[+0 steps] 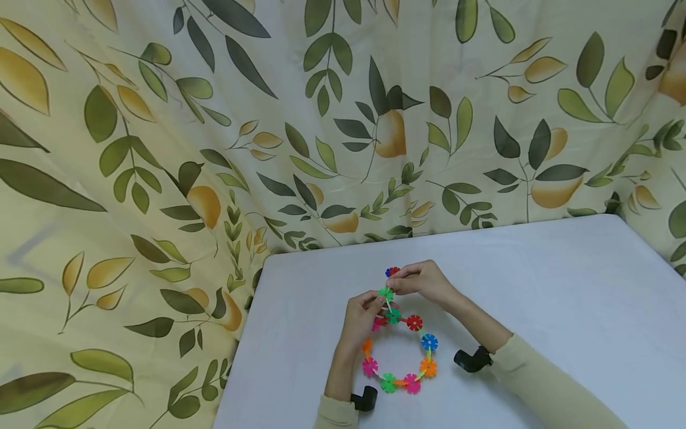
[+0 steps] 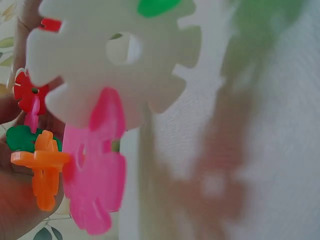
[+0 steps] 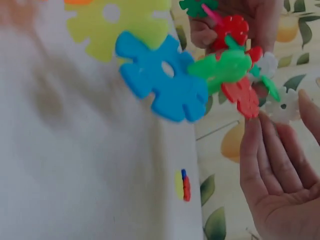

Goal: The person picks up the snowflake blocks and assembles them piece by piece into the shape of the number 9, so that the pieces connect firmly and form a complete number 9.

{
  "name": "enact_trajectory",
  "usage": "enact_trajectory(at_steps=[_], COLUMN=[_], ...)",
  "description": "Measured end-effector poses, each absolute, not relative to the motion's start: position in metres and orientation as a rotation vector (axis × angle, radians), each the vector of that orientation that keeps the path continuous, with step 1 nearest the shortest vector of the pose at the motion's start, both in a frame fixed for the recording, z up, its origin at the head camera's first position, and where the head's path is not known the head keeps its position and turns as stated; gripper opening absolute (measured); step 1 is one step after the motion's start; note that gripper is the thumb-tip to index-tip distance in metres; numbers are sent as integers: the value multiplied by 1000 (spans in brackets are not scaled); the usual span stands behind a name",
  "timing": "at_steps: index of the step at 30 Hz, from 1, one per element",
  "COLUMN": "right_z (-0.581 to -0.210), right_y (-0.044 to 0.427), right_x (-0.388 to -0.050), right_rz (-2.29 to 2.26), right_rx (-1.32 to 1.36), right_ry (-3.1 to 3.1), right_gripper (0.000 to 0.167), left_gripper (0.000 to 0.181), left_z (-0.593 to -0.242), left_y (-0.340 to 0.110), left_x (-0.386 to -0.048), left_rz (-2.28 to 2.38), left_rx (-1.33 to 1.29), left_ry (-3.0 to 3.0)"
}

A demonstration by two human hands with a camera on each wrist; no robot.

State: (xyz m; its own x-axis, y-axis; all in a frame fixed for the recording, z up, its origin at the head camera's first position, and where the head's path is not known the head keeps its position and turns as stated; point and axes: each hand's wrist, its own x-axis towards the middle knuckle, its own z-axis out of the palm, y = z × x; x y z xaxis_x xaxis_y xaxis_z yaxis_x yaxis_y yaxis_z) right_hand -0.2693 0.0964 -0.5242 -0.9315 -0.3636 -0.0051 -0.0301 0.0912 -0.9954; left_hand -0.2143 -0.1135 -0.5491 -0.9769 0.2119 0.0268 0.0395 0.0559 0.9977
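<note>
A ring of linked plastic snowflake discs in several colours hangs between the hands, with a blue disc [image 1: 429,342] on its right side and a pink disc [image 1: 370,366] on its left. My left hand [image 1: 358,319] grips the chain at its far end, near a green disc [image 1: 393,315]. Opposite it, my right hand [image 1: 429,282] pinches a white disc [image 3: 284,106] between thumb and fingers, beside another green disc [image 1: 386,294]. Close to the left wrist camera are a large white disc [image 2: 85,65] and a pink disc [image 2: 95,175]. Fingers partly hide the joint.
Beyond the hands, a small group of loose discs [image 1: 393,271], red and blue with yellow, lies on the white table [image 1: 536,286]. A leaf-patterned curtain [image 1: 343,149] hangs behind and left of the table. Black wrist cameras [image 1: 473,360] stick out from both wrists.
</note>
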Motion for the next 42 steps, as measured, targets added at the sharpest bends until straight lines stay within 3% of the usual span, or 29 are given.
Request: enact_trajectory(at_steps=[5,13,20,24,35,42], right_z=[-525,-537,-553,-557,-556,-545], right_y=[101,114,125,132,141,135], right_x=[-282,-299,-304,-305,-305,-302], right_rz=[-1917,-1438,-1043,-928,-1029,-1457], right_rx=[-352,-250,-160,-139,-197,-359], right_ry=[2213,2766,2922,2949,2931,2734], right_gripper=[36,20,35,32,20,19], left_gripper=[28,26,29,33,38,46], left_z=[-546,-540,-539,-538,-538,-539], left_y=[-118,-122,-122,-122,-120,-118], left_x=[-218,-224,-227,-228,-231,-231], left_rz=[2032,1960,1886,1873,1855,1869], left_rx=[232,231,232,233,295,283], left_ry=[2200,2209,2197,2191,2235,2242])
